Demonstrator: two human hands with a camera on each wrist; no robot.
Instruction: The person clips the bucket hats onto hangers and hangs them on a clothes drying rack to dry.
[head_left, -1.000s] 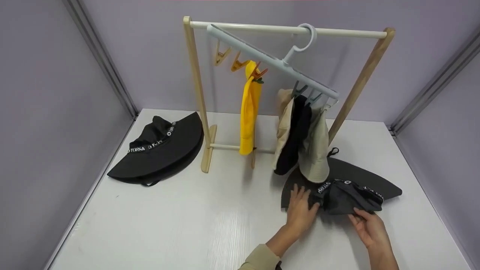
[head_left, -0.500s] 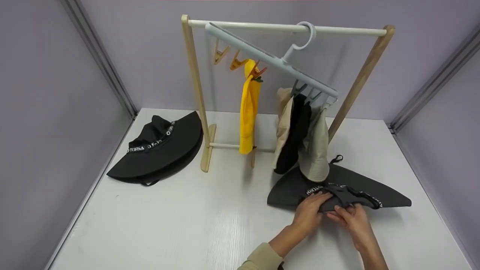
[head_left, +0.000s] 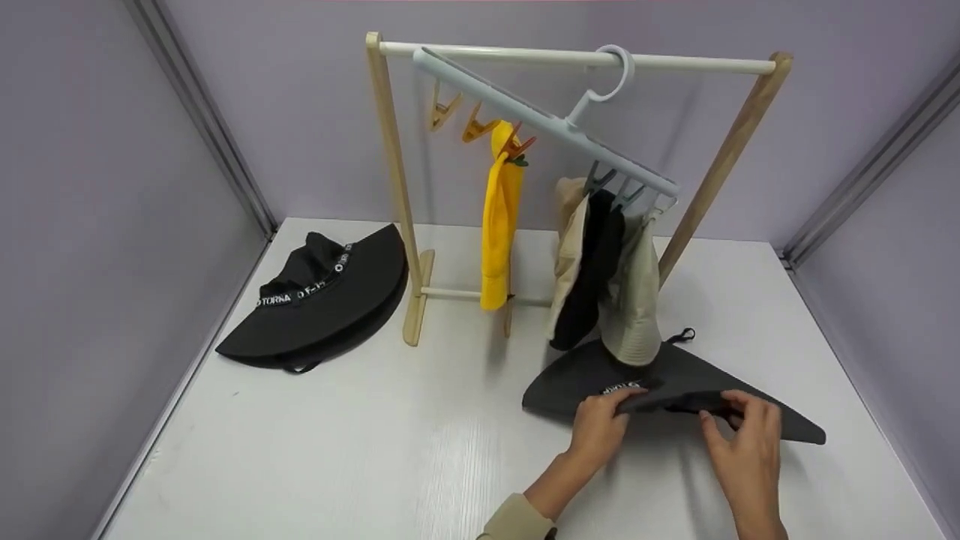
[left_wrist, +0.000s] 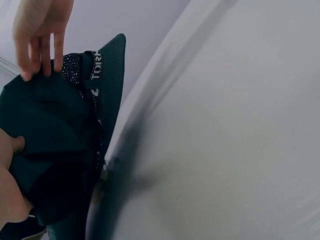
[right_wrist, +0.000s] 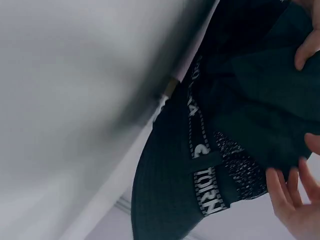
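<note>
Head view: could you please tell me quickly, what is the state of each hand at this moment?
Left hand: closed, holding the nearer dark hat.
Right hand: closed, holding the same hat.

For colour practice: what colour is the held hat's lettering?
White lettering, clearest in the right wrist view.

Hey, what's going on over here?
A person handles a dark grey, wide-brimmed fabric hat at a white table, left grip and right grip both pinching its crown. Behind, a pale blue plastic hanger hangs tilted on a wooden rack, with a yellow fabric piece and cloth hats clipped below. A similar black fabric hat lies leftward.
</note>
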